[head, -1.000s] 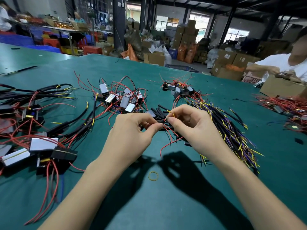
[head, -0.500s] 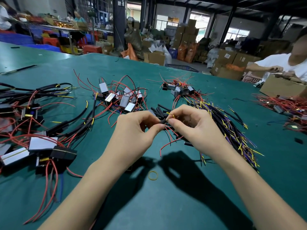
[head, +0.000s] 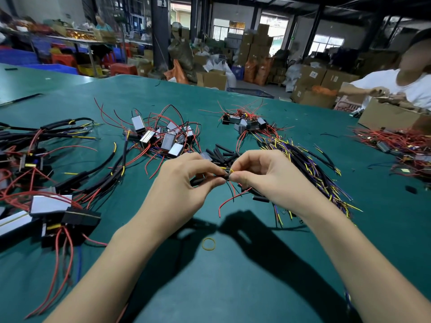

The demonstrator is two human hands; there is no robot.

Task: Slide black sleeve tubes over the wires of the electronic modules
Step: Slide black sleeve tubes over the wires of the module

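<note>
- The left hand (head: 184, 183) pinches a black sleeve tube (head: 210, 180) between thumb and fingertips, above the yellow rubber band (head: 209, 243) that lies on the green table (head: 233, 287); the tube lies roughly level, its open end toward the other hand
- The right hand (head: 263, 176) pinches the yellow-tipped wires (head: 229, 170) right at that open end; whether the tips are already inside cannot be told
- A loose red wire (head: 233, 199) droops from the pinch toward the rubber band
- The spare sleeve tubes (head: 225, 153) lie just beyond the hands, farther from the rubber band; unsleeved modules (head: 163, 138) lie beyond and left of them
- Handling, as a judgement: tube and wires look very light; the tube is soft and may flatten if squeezed, so hold it lightly behind its mouth; the wires are thin and floppy and will likely buckle, so grip them close to the tips and feed in short pushes
</note>
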